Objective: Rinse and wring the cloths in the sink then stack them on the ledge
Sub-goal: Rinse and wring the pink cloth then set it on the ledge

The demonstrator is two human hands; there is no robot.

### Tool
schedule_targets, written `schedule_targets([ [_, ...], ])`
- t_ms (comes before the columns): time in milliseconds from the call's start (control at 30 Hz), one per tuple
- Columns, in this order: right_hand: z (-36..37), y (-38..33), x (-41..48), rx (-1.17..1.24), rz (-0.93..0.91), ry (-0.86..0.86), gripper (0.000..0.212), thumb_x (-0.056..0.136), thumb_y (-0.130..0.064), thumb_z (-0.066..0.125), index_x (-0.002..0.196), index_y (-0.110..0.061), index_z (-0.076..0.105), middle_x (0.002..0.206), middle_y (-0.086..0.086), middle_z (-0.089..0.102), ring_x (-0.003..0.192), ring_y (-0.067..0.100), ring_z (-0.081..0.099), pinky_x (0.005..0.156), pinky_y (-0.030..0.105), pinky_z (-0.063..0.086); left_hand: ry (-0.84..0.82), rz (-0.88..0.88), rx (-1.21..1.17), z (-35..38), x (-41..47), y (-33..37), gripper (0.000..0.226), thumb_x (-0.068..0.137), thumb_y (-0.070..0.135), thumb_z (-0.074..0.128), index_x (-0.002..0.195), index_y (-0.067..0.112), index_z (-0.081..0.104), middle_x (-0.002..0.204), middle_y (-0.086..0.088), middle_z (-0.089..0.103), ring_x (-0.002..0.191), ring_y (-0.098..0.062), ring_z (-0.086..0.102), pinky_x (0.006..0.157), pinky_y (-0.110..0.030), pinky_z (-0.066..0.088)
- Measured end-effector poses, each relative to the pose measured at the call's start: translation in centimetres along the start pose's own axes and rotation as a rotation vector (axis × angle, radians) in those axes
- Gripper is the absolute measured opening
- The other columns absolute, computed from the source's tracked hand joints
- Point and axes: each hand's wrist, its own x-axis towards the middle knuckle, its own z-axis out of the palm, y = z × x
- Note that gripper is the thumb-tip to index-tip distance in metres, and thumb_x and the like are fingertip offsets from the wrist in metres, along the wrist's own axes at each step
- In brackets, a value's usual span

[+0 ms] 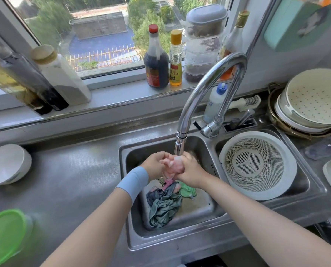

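Steel ledge (74,170), 9 o'clock of sink basin (141,149): no stack seen on it yet. Left hand (155,166): fingers curled round pink cloth (172,166). Cloth bunched small, held directly below faucet spout (180,145) so folds are flushed. Right hand (189,172) wrapped round opposite side, fingers pressed together; opposed grip judged ready for wringing. Remaining cloths (164,201) left heaped at 6 o'clock, low in basin, awaiting turn. Colander (257,166) parked at 3 o'clock, untouched.

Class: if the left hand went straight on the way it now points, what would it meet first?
The pink cloth that the left hand grips, then probably the right hand on its far side.
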Motion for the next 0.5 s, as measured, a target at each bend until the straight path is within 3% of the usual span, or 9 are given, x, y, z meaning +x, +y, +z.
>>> schedule_targets([
  [33, 0.0, -0.1, 0.2, 0.094, -0.009, -0.032, 0.054, 0.072, -0.031, 0.073, 0.123, -0.020, 0.061, 0.124, 0.004, 0.058, 0.112, 0.025, 0.059, 0.093, 0.043, 0.052, -0.006, 0.014, -0.003, -0.3, -0.2, 0.1, 0.030, 0.088, -0.007, 0.048, 0.088, 0.017, 0.065, 0.079, -0.004, 0.067, 0.064, -0.015, 0.065, 0.059, -0.023, 0.053],
  [67, -0.2, -0.5, 0.1, 0.207, -0.010, -0.043, 0.038, 0.080, -0.026, 0.069, 0.116, -0.015, 0.064, 0.102, 0.005, 0.066, 0.085, 0.022, 0.066, 0.069, 0.040, 0.056, 0.022, 0.026, -0.010, -0.6, -0.3, 0.1, 0.032, 0.089, -0.008, 0.047, 0.088, 0.017, 0.067, 0.082, -0.006, 0.070, 0.065, -0.015, 0.067, 0.064, -0.026, 0.056],
  [100, -0.3, -0.8, 0.1, 0.339, -0.009, -0.042, 0.023, 0.088, -0.019, 0.064, 0.108, -0.007, 0.064, 0.080, 0.008, 0.066, 0.060, 0.020, 0.061, 0.049, 0.035, 0.048, 0.074, 0.027, -0.040, -0.9, -0.3, -0.1, 0.031, 0.089, -0.007, 0.048, 0.089, 0.017, 0.068, 0.088, -0.008, 0.071, 0.067, -0.015, 0.069, 0.068, -0.028, 0.058],
  [133, -0.5, -1.2, 0.2, 0.445, 0.040, -0.015, 0.018, 0.093, -0.016, 0.061, 0.105, -0.003, 0.061, 0.070, 0.012, 0.063, 0.051, 0.021, 0.056, 0.042, 0.036, 0.040, 0.129, 0.025, -0.063, -1.0, -0.4, -0.3, 0.028, 0.090, -0.006, 0.053, 0.089, 0.017, 0.070, 0.094, -0.009, 0.072, 0.072, -0.015, 0.070, 0.072, -0.028, 0.059],
  [233, -0.4, -1.9, 0.5, 0.725, 0.142, 0.078, 0.030, 0.087, -0.028, 0.072, 0.111, -0.013, 0.060, 0.086, 0.015, 0.069, 0.060, 0.025, 0.060, 0.047, 0.031, 0.046, 0.225, -0.005, -0.055, -0.9, -0.1, -1.5, 0.021, 0.085, 0.001, 0.065, 0.085, 0.020, 0.073, 0.099, -0.005, 0.074, 0.088, -0.023, 0.072, 0.083, -0.036, 0.060],
  [333, -0.6, -2.8, 0.7, 0.887, 0.188, 0.017, 0.021, 0.090, -0.014, 0.062, 0.109, -0.005, 0.060, 0.087, 0.012, 0.068, 0.049, 0.016, 0.049, 0.039, 0.025, 0.036, 0.176, -0.037, 0.129, -0.3, -0.4, -1.8, 0.022, 0.079, 0.015, 0.076, 0.095, 0.027, 0.067, 0.108, 0.002, 0.071, 0.094, -0.013, 0.067, 0.091, -0.035, 0.057],
  [433, -1.3, -3.4, 0.2, 1.003, 0.208, -0.036, 0.012, 0.093, -0.004, 0.055, 0.104, -0.006, 0.060, 0.087, 0.013, 0.071, 0.045, 0.016, 0.050, 0.036, 0.023, 0.031, 0.030, 0.033, 0.135, 0.3, -0.3, -1.5, 0.081, 0.071, 0.021, 0.084, 0.140, 0.026, 0.040, 0.128, 0.009, 0.053, 0.111, -0.014, 0.060, 0.093, -0.032, 0.055],
  [500, -1.4, -3.5, 0.0, 1.069, 0.194, -0.043, 0.030, 0.081, 0.004, 0.053, 0.108, -0.005, 0.060, 0.096, 0.019, 0.072, 0.065, 0.029, 0.065, 0.050, 0.031, 0.041, -0.043, 0.064, 0.096, 1.0, 0.2, -1.2, 0.098, 0.071, 0.021, 0.084, 0.150, 0.031, 0.026, 0.124, 0.010, 0.050, 0.109, -0.014, 0.060, 0.091, -0.031, 0.056],
])
